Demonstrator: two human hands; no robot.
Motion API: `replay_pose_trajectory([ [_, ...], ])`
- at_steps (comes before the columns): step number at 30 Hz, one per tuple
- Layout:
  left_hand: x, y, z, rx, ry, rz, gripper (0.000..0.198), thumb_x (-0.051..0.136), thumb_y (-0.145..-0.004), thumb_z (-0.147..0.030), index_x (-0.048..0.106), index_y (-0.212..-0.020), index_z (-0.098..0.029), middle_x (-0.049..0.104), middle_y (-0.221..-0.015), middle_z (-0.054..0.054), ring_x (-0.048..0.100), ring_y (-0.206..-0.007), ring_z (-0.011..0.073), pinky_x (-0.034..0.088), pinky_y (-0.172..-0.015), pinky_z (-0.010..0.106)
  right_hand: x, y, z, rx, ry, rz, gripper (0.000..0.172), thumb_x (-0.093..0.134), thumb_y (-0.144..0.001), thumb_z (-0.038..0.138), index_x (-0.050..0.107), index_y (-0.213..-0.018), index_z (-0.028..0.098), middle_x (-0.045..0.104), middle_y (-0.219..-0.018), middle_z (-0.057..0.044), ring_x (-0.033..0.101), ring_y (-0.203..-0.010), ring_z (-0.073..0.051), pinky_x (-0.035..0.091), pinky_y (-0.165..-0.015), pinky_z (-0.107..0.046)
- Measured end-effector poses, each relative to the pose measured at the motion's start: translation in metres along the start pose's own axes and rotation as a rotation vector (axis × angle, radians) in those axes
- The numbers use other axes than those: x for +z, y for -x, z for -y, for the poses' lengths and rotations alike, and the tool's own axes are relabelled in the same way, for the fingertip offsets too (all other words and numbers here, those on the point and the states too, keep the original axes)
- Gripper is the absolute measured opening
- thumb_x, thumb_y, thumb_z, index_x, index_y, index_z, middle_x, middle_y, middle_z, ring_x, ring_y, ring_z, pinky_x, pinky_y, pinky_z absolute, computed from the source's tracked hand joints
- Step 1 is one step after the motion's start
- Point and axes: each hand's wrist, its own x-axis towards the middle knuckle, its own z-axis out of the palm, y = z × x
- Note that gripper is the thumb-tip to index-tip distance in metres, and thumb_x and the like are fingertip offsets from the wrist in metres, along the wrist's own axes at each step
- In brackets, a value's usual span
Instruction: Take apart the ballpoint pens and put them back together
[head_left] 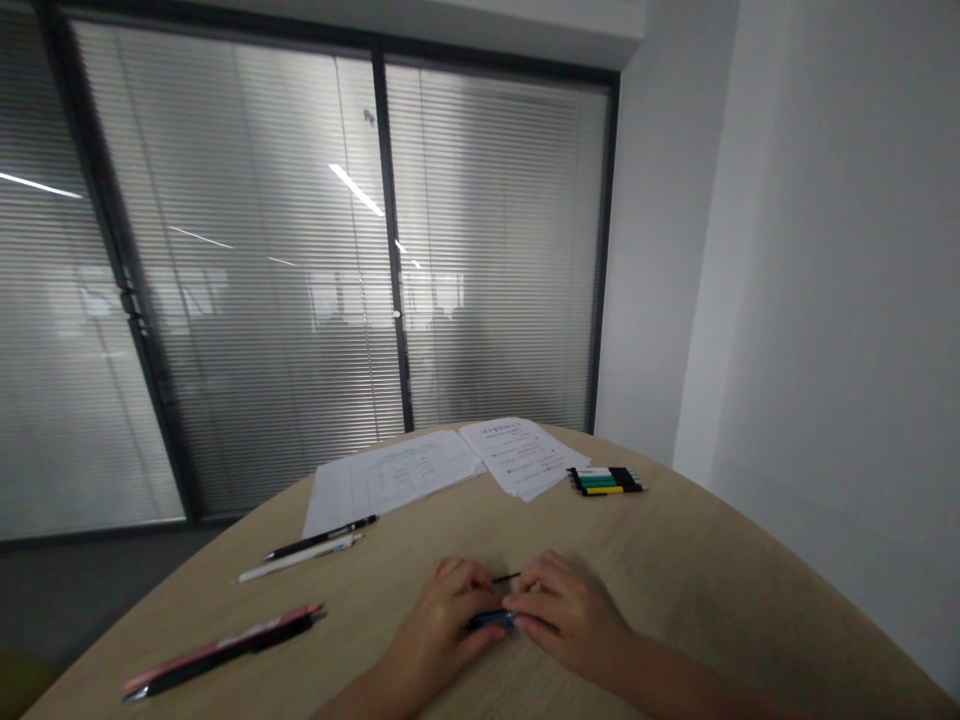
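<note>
Near the front of the table, my left hand (448,622) is closed around a blue pen (489,620), which mostly hides behind its fingers. From the other side my right hand (564,612) pinches the right end of the same pen, where a small light or metallic part shows. Just beyond the pen, a thin dark rod (506,577) bridges the gap between the fingers of both hands. Whether the rod is gripped or lies on the table, I cannot tell.
Printed sheets (397,480) lie toward the far edge of the round wooden table (420,545). Several pens with white, green and yellow parts (604,481) sit at the right. A black pen (225,655), a pink pen (225,640) and a white pen (300,558) lie left.
</note>
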Motion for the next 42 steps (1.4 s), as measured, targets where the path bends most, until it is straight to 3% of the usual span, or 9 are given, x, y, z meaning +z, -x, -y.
replay_pose_trajectory([
  [5,-0.002,-0.001,-0.006,0.046,-0.042,0.015,0.020,0.045,-0.084,-0.027,0.064,-0.081,-0.020,0.060,-0.080,0.006,0.052,-0.077,0.0167,0.039,-0.071,0.030,-0.001,-0.001,0.003,-0.016,0.058,0.011,0.017,0.048,-0.080,0.022,0.063,-0.089,0.024,0.060,-0.077,-0.004,0.051,-0.073,-0.016,0.041,-0.064,-0.027],
  [13,-0.002,-0.001,-0.005,0.037,-0.072,-0.008,0.022,0.045,-0.084,-0.027,0.063,-0.077,-0.018,0.061,-0.076,0.006,0.053,-0.073,0.0167,0.040,-0.069,0.030,-0.001,-0.002,0.002,0.031,-0.039,0.001,0.016,0.045,-0.083,0.022,0.060,-0.088,0.022,0.060,-0.079,-0.004,0.051,-0.076,-0.016,0.041,-0.068,-0.029],
  [18,0.000,0.000,-0.001,-0.005,-0.052,-0.010,0.016,0.048,-0.081,-0.023,0.063,-0.076,-0.018,0.062,-0.076,0.006,0.054,-0.074,0.0174,0.040,-0.069,0.031,-0.001,-0.002,-0.005,0.176,-0.095,-0.064,0.015,0.043,-0.083,0.022,0.059,-0.081,0.021,0.058,-0.078,-0.004,0.051,-0.077,-0.016,0.041,-0.069,-0.027],
  [25,0.002,-0.004,0.010,-0.313,0.088,-0.146,0.020,0.047,-0.077,-0.028,0.059,-0.064,-0.019,0.060,-0.070,0.004,0.055,-0.072,0.0179,0.041,-0.071,0.031,0.006,-0.002,-0.020,0.444,-0.134,-0.238,0.022,0.035,-0.086,0.026,0.053,-0.075,0.020,0.054,-0.074,-0.003,0.051,-0.073,-0.016,0.040,-0.067,-0.028],
  [32,-0.006,-0.004,0.018,-0.628,0.199,-0.210,0.033,0.032,-0.081,-0.040,0.049,-0.063,-0.019,0.055,-0.063,0.001,0.053,-0.064,0.0172,0.041,-0.060,0.026,0.007,-0.001,-0.035,0.471,0.029,-0.165,0.021,0.039,-0.084,0.025,0.051,-0.068,0.020,0.053,-0.073,-0.003,0.049,-0.074,-0.017,0.037,-0.068,-0.029],
  [35,-0.008,-0.004,0.023,-0.610,0.051,-0.138,0.032,0.032,-0.081,-0.039,0.049,-0.063,-0.019,0.056,-0.063,0.002,0.053,-0.063,0.0175,0.039,-0.060,0.027,0.006,-0.001,-0.044,0.485,0.112,-0.145,0.019,0.044,-0.081,0.026,0.055,-0.068,0.019,0.054,-0.074,-0.003,0.049,-0.076,-0.017,0.038,-0.070,-0.029],
  [39,-0.007,-0.002,0.031,-0.485,-0.226,0.086,0.023,0.039,-0.080,-0.028,0.055,-0.067,-0.017,0.061,-0.070,0.005,0.055,-0.070,0.0198,0.038,-0.068,0.031,0.005,0.000,-0.052,0.519,0.152,-0.126,0.016,0.049,-0.079,0.026,0.059,-0.069,0.019,0.056,-0.077,-0.003,0.051,-0.079,-0.018,0.038,-0.072,-0.029],
  [42,-0.005,0.000,0.033,-0.400,-0.397,0.182,0.019,0.041,-0.079,-0.023,0.058,-0.073,-0.018,0.063,-0.074,0.006,0.056,-0.075,0.0212,0.037,-0.072,0.034,0.005,0.000,-0.054,0.529,0.148,-0.116,0.013,0.050,-0.078,0.022,0.061,-0.073,0.020,0.058,-0.079,-0.004,0.052,-0.081,-0.018,0.039,-0.074,-0.029],
])
